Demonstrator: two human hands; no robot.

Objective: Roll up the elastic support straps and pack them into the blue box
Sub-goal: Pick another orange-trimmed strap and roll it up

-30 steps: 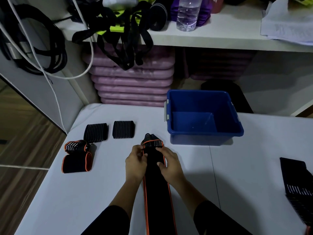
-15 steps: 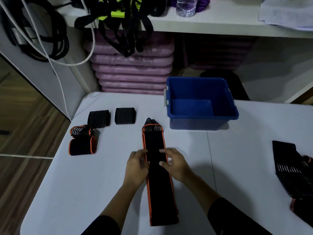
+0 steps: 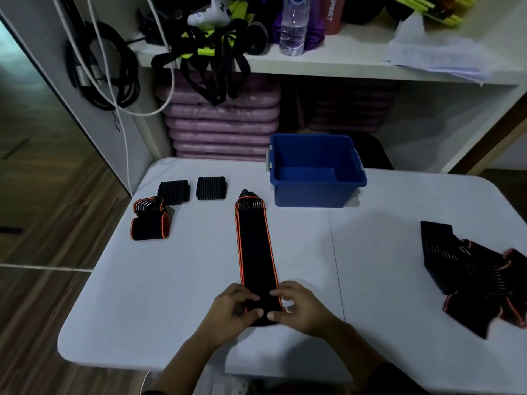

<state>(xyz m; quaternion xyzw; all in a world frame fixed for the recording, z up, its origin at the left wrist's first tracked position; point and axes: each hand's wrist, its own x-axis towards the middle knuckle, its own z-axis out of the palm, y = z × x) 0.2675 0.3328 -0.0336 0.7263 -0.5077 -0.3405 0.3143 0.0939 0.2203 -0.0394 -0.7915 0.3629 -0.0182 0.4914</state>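
Your left hand: your left hand (image 3: 231,307) has its fingers and thumb curled over the near end of the strap, pinching its left orange edge.
Your right hand: your right hand (image 3: 299,309) mirrors it on the right edge, with the thumb tip on the black cloth. The two thumbs are almost touching.
Strap: the orange-edged strap (image 3: 254,246) lies flat and straight on the white table (image 3: 171,295). It runs away from you, and its pointed, ribbed far tip ends just left of the box's near left corner, apart from it.
Box: the blue box (image 3: 313,195) stands upright at the far middle of the table, open side up, with its blue floor showing. Its back wall is near the far table edge.
Rolled pieces: two black ribbed rolls (image 3: 173,192) (image 3: 211,188) sit side by side at the far left. Two orange-trimmed rolls (image 3: 149,220) lie just in front of them, close to the left table edge.
Loose pile: a heap of unrolled straps (image 3: 470,275) lies on the right side and runs out of view at the right border.
Table edges: the near edge passes just under your wrists and the near left corner is rounded. A seam (image 3: 335,260) runs front to back just right of your right hand.
Room to move: bare tabletop lies on both sides of the strap, as far as the rolls on the left and the pile on the right. There is also bare tabletop between your hands and the box.
Behind: a shelf (image 3: 342,67) overhangs stacked purple mats (image 3: 222,129) beyond the far edge.
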